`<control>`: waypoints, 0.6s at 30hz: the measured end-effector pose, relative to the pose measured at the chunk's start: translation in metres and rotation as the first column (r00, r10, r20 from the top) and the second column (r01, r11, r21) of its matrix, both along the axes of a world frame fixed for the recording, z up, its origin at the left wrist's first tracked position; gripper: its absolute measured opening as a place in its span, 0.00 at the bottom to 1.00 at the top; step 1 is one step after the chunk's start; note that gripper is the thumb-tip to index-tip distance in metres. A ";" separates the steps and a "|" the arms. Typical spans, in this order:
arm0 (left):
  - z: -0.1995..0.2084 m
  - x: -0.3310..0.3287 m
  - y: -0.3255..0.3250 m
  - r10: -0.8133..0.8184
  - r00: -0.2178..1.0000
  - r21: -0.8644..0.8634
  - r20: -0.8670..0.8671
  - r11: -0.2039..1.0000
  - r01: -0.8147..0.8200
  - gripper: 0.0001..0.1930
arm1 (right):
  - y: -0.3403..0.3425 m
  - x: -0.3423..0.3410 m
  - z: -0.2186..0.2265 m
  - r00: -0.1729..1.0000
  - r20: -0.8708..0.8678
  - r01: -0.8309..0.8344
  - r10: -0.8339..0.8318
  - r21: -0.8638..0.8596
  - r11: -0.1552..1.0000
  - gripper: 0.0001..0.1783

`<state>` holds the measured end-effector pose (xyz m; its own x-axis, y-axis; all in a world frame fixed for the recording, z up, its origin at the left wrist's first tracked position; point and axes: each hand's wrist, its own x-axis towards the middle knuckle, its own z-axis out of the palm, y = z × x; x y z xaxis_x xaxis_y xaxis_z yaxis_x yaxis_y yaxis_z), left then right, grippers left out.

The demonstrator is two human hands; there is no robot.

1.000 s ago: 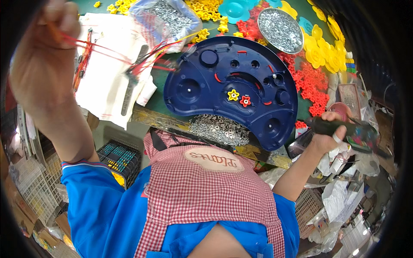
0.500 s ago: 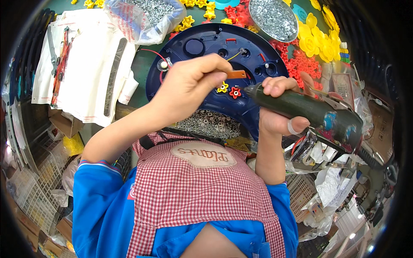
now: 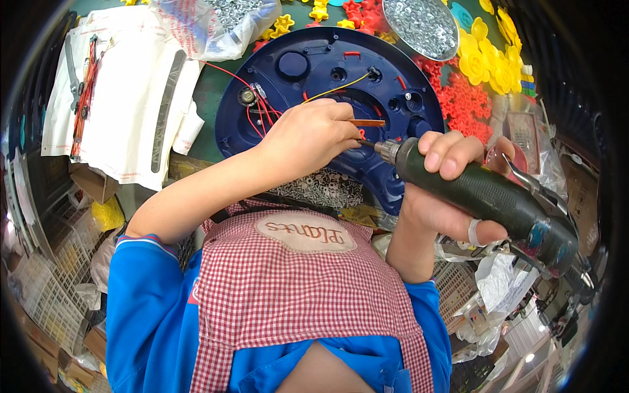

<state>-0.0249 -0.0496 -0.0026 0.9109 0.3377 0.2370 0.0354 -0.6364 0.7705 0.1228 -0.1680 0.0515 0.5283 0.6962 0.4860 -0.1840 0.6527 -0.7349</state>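
My left hand (image 3: 313, 136) is closed, thumb and fingers pinching a flat orange-brown strip (image 3: 368, 122) above a dark blue plastic shell (image 3: 314, 47). My right hand (image 3: 452, 157) wraps round a dark green power screwdriver (image 3: 485, 190). Its bit points left, close to my left fingertips; whether it touches a screw is hidden. A metal tool (image 3: 534, 178), perhaps pliers, shows beside the screwdriver; how it is held is unclear. Inside the shell, a yellow wire (image 3: 341, 87) runs toward my left hand. Red wires (image 3: 263, 108) hang from a small round part (image 3: 247, 97) at the left rim.
White bags (image 3: 124, 98) with wires and dark strips lie left. Behind the shell are a plastic bag of screws (image 3: 226, 29) and a metal bowl of screws (image 3: 422, 26). Red star pieces (image 3: 465, 105) and yellow flower pieces (image 3: 481, 56) lie right. Loose screws (image 3: 318, 190) sit in front.
My left hand has come slightly nearer with the orange-brown strip. The screwdriver has shifted right and a little nearer. The yellow wire and red wires show more, and the round part has turned.
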 end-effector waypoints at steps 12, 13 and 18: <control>0.007 0.003 -0.008 0.059 0.998 0.158 0.036 0.985 -0.064 0.10 | -0.002 -0.008 0.006 1.000 -0.020 0.018 -0.019 -0.032 0.999 0.60; 0.007 0.004 -0.008 0.063 0.997 0.124 0.035 0.990 -0.067 0.11 | -0.003 -0.009 0.005 0.999 -0.027 0.043 -0.044 -0.028 0.999 0.60; 0.006 0.006 0.000 0.076 0.995 0.032 -0.067 0.997 -0.074 0.14 | -0.019 0.006 0.000 0.984 0.013 0.180 -0.180 -0.067 0.981 0.58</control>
<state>-0.0192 -0.0496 0.0032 0.8978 0.3992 0.1858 0.1356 -0.6521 0.7459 0.1290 -0.1869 0.0515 0.6451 0.6215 0.4446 -0.0632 0.6232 -0.7795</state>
